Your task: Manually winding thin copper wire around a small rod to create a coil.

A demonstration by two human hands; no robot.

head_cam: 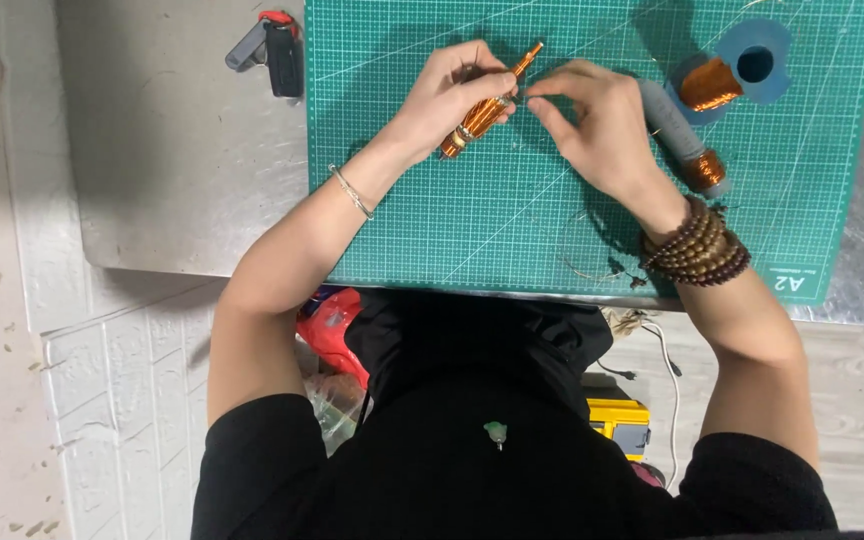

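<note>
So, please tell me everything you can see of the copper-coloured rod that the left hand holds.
The copper-coloured rod is a slim stick wound with shiny orange wire that looks like copper. The winding is thicker at its lower end, where pale bands cross it, and thin toward the tip. It lies tilted, tip pointing up and to the right, above the green cutting mat. The left hand grips its middle; the right hand pinches something very fine beside its upper part, too thin to tell.

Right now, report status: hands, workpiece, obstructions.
Left hand grips copper-wound orange rod. Right hand pinches at rod's tip. Copper wire spool beside right hand, on green cutting mat.
</note>
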